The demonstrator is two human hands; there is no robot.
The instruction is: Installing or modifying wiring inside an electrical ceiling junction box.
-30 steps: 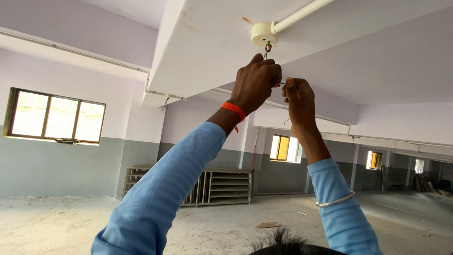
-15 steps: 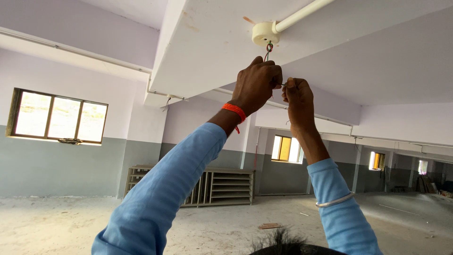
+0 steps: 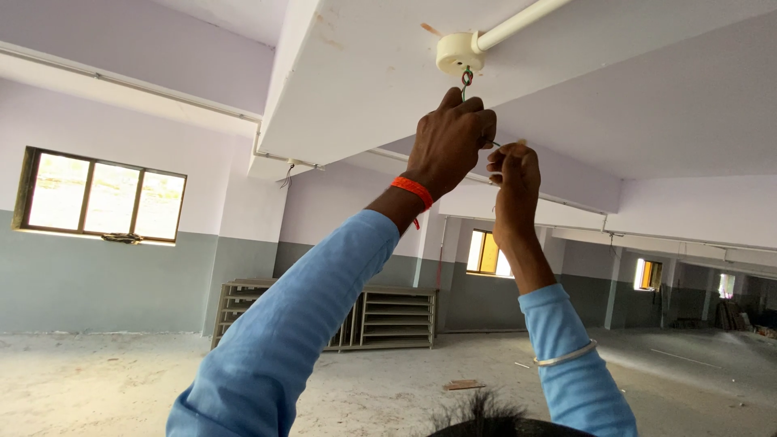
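Hanging from the round cream ceiling box, the twisted red and green wires drop straight into your left hand, fist closed around them. At three o'clock, your right hand pinches a thin wire end. A smooth white pipe leaves the box along the flat beam; open air lies below.

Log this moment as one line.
left hand: gripping twisted wires | right hand: pinching wire end | ceiling box: on beam
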